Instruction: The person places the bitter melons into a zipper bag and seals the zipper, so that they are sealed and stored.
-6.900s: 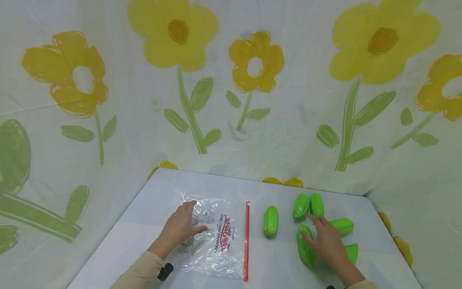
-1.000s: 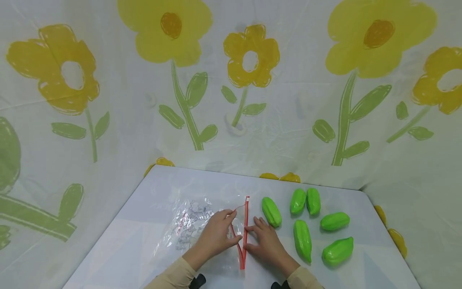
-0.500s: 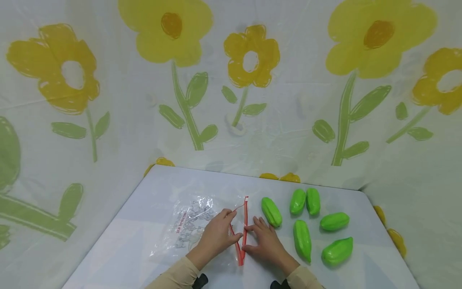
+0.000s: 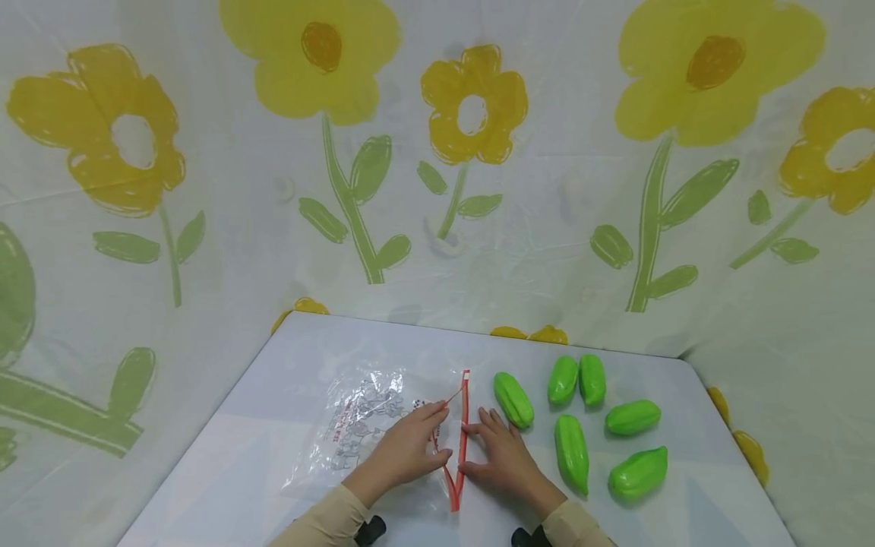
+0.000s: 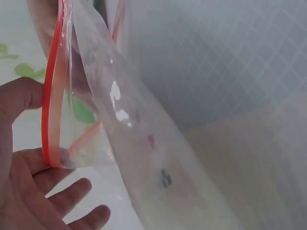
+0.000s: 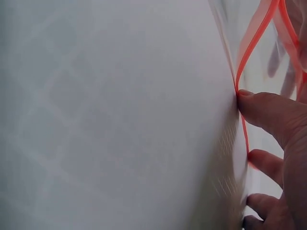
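Left grip (image 4: 402,448), right grip (image 4: 504,454) on gaping clear bag (image 4: 372,399), green vegetables (image 4: 571,454) outside

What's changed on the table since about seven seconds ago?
The left hand moved right and now holds one red edge of the bag; the right hand moved left from the green pieces to press the other. The bag now gapes between them. The green piece nearest it turned slantwise; the two farthest stayed put.

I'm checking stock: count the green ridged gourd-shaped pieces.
6: one gourd-shaped piece beside the right hand; a second and third side by side at the back; a fourth in front of them; a fifth and sixth rightmost.
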The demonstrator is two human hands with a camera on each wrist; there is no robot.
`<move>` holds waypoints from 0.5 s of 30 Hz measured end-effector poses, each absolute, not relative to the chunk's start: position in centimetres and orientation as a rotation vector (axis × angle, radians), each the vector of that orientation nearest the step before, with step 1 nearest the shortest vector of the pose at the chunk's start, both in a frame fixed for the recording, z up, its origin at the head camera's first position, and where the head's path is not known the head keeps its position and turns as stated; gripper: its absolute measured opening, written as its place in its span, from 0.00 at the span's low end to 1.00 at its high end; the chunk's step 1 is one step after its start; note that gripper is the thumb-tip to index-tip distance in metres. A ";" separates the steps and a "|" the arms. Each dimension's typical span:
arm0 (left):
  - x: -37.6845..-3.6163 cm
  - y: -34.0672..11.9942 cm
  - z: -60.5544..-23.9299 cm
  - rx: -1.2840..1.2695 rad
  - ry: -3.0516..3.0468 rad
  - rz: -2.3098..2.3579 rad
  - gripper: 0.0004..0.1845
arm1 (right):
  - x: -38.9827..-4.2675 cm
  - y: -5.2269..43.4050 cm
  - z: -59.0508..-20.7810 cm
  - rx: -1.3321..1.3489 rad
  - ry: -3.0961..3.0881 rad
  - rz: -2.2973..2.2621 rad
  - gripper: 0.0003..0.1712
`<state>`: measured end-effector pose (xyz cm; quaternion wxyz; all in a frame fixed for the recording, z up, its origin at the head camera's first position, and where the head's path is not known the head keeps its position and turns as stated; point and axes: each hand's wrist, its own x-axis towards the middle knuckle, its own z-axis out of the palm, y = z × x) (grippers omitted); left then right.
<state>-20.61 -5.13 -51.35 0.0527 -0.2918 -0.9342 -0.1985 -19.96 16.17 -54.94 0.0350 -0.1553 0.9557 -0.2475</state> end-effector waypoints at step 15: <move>-20.5 -5.6 -48.0 -0.733 -2.848 -0.727 0.44 | -21.5 16.6 -54.7 -0.427 2.885 -0.679 0.41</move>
